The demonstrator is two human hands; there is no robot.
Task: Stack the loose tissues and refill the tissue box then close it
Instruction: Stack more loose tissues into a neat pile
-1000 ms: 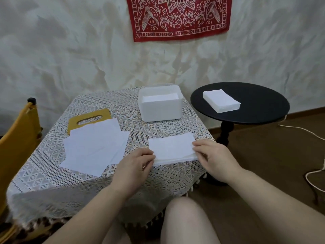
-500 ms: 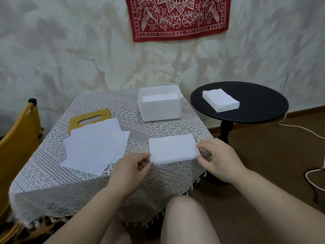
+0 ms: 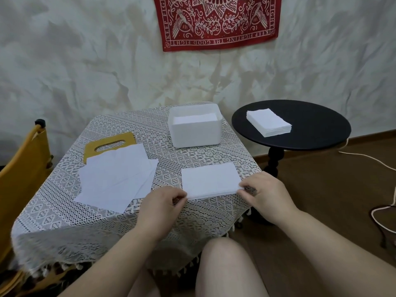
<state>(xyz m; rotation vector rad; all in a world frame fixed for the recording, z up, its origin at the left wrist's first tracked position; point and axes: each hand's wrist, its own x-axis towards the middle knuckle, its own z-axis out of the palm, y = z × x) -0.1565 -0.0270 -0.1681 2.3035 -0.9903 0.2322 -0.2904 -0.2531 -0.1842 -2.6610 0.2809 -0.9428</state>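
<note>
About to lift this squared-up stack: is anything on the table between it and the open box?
Nothing visible. Bare lace tablecloth lies between the small stack, held by the left hand and right hand, and the white box. The loose tissues lie off left.

A red bandana (image 3: 216, 20) hangs on the wall above a yellow chair (image 3: 20, 170) and white cord (image 3: 364, 157).

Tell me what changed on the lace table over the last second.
Both hands slid from the small tissue stack's side edges to its near corners: left hand and right hand now pinch them. The stack barely shifted. Loose tissues, tissue box and lid stayed put.
</note>
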